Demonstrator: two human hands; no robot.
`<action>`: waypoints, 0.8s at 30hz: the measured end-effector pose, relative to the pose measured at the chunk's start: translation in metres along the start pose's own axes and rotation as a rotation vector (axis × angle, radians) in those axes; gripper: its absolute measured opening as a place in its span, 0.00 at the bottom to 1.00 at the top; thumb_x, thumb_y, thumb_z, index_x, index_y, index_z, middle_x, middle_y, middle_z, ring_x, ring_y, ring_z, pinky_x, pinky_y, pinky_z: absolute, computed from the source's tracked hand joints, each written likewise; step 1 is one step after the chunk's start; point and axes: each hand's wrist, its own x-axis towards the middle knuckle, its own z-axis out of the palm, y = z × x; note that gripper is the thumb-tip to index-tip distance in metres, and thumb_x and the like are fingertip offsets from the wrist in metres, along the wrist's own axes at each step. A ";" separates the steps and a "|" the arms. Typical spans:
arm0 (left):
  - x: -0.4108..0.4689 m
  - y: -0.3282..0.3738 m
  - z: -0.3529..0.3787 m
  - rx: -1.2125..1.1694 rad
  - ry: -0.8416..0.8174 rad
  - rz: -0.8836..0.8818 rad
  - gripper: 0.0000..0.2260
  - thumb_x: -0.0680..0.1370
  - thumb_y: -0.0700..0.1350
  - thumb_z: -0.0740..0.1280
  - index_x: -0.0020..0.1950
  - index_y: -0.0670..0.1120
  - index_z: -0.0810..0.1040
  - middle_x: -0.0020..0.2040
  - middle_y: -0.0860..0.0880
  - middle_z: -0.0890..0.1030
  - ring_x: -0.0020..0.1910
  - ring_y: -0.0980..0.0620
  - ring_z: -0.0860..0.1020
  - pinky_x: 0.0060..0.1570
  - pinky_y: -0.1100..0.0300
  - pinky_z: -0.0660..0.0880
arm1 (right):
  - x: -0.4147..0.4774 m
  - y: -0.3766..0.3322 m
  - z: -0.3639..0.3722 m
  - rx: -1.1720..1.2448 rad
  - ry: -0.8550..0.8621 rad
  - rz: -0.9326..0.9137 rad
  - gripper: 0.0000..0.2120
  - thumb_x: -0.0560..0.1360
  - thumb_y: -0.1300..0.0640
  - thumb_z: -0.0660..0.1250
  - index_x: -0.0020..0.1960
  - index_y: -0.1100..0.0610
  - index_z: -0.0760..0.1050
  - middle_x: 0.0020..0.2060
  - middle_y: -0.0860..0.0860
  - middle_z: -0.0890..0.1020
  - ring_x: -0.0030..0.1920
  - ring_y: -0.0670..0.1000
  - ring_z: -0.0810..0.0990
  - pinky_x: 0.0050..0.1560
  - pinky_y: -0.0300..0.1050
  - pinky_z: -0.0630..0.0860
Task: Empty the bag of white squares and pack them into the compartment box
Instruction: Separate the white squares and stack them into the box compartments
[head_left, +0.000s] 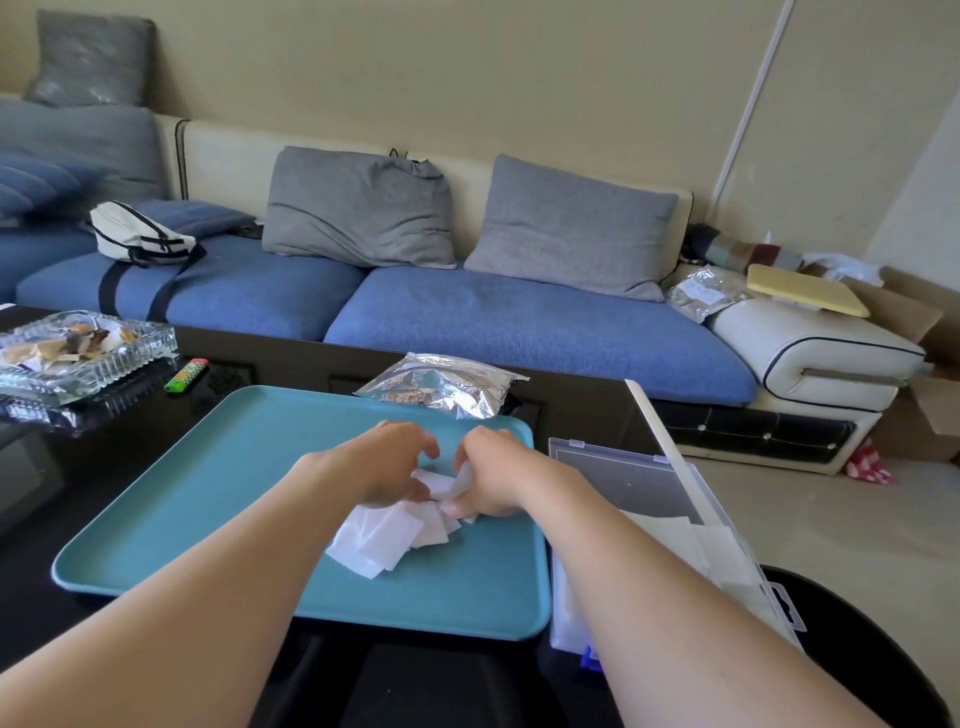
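A loose pile of white squares (382, 535) lies on the teal tray (218, 467) in the middle of the dark table. My left hand (387, 465) is over the far side of the pile, fingers curled onto the squares. My right hand (485, 475) is beside it and pinches some squares at the pile's right edge. The silver zip bag (447, 387) lies flat just beyond the tray's far edge. The clear plastic compartment box (670, 499) stands open to the right of the tray, with white squares inside; my right forearm hides part of it.
A glass dish (88, 348) with wrappers and a green lighter (186, 375) sit at the table's far left. A blue sofa with grey cushions (358, 208) runs behind the table. Cardboard boxes stand at the far right on the floor.
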 end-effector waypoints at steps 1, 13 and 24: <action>0.000 0.001 0.000 0.015 -0.021 -0.001 0.21 0.80 0.53 0.73 0.71 0.56 0.75 0.56 0.55 0.73 0.57 0.52 0.68 0.64 0.51 0.72 | 0.001 0.003 -0.001 0.017 0.007 0.006 0.18 0.73 0.51 0.77 0.61 0.56 0.82 0.56 0.54 0.78 0.62 0.56 0.80 0.58 0.53 0.81; -0.007 0.007 -0.004 -0.015 0.009 0.012 0.05 0.81 0.51 0.70 0.53 0.56 0.75 0.59 0.52 0.77 0.57 0.50 0.75 0.59 0.53 0.75 | 0.005 0.029 -0.007 0.558 0.012 0.073 0.06 0.83 0.59 0.65 0.51 0.52 0.79 0.47 0.54 0.88 0.44 0.52 0.89 0.51 0.50 0.86; -0.019 0.014 -0.020 -0.698 0.196 0.017 0.13 0.71 0.35 0.80 0.52 0.46 0.82 0.46 0.44 0.84 0.38 0.43 0.85 0.43 0.50 0.85 | 0.004 0.021 -0.012 1.046 0.167 0.057 0.04 0.80 0.61 0.73 0.54 0.60 0.83 0.53 0.59 0.86 0.47 0.54 0.84 0.47 0.47 0.85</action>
